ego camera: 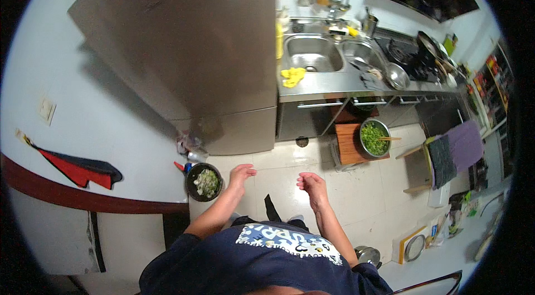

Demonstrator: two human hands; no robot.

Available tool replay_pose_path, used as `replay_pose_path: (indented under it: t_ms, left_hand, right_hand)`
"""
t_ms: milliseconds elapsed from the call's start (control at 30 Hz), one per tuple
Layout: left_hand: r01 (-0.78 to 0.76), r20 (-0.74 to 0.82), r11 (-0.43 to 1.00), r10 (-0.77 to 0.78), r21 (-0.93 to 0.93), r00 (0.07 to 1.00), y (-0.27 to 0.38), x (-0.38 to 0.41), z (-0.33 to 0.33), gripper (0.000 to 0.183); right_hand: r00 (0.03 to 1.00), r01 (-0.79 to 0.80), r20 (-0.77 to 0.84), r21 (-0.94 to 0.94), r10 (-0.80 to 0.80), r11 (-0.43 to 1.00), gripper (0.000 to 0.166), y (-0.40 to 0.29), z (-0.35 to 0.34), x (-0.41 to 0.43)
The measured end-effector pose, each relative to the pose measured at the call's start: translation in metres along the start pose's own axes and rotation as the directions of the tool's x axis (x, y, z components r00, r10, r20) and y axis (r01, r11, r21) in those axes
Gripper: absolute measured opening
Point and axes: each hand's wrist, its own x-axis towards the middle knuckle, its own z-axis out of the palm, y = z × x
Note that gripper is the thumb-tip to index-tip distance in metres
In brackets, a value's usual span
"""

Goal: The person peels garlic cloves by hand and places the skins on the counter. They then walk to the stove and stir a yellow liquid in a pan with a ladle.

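Observation:
My left hand (241, 176) is held out over the tiled floor in front of my body, its fingers slightly bent and empty. To its left stands a dark pot (203, 182) with chopped pale and green vegetables inside. My right hand (311, 185) is also in the air, fingers curled loosely, holding nothing. Farther to the right, a metal bowl (375, 138) of chopped greens rests on a wooden-topped stool (348, 144), with chopsticks (390, 138) lying across its right side.
A tall refrigerator (234, 65) stands ahead. Right of it runs a steel counter (313, 86) with a double sink (314, 53), a yellow cloth (293, 76) and a stove (403, 54). A chair (443, 161) with draped cloths is at the right; a lidded pot (368, 255) sits behind my right arm.

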Motion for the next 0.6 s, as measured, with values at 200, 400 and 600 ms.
replay_pose_path:
  t_ms: [200, 400, 600]
  left_hand:
    - [0.135, 0.268, 0.983, -0.164, 0.124, 0.949, -0.041, -0.028, 0.177, 0.021]
    - [0.117, 0.443, 0.956, -0.230, 0.267, 0.867, -0.067, -0.007, 0.269, 0.022]
    - [0.240, 0.373, 0.884, -0.397, 0.401, 0.839, -0.098, 0.034, 0.336, 0.022]
  right_hand:
    - [0.925, 0.153, -0.363, 0.090, -0.111, 0.984, 0.018, -0.047, -0.183, -0.035]
    - [0.819, 0.242, -0.566, 0.190, -0.096, 0.952, 0.017, -0.051, -0.273, -0.055]
    - [0.798, 0.244, -0.603, 0.309, -0.009, 0.919, 0.017, -0.061, -0.299, -0.049]
